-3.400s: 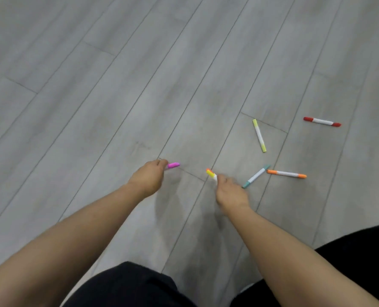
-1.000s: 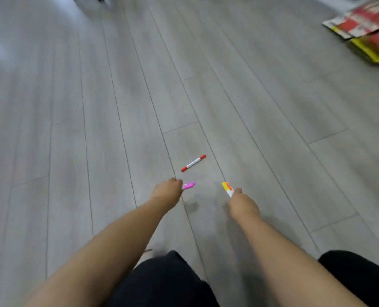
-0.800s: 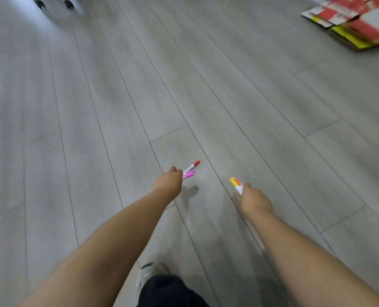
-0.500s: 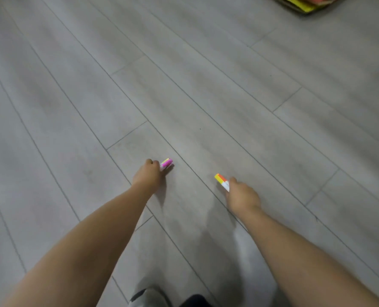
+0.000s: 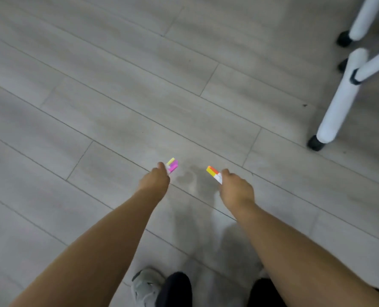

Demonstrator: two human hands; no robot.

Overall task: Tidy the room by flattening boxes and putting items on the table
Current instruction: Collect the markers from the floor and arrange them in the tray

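My left hand [image 5: 154,181] grips a small bunch of markers [image 5: 172,165]; their pink and yellow caps stick out past my fingers. My right hand [image 5: 235,188] grips another bunch of markers [image 5: 213,173], with orange and yellow caps and white barrels showing. Both hands are held out over the grey plank floor, about a hand's width apart. How many markers each hand holds is hidden by the fingers.
White furniture legs with black feet [image 5: 337,107] stand at the upper right, with more legs [image 5: 361,18] behind them. My shoe [image 5: 146,286] and dark trouser legs show at the bottom. Grey floor planks [image 5: 95,85] spread to the left and ahead.
The view has swung round: the flattened boxes and the red marker on the floor are gone from sight and white furniture legs have come in at the right. My left hand now holds more markers.
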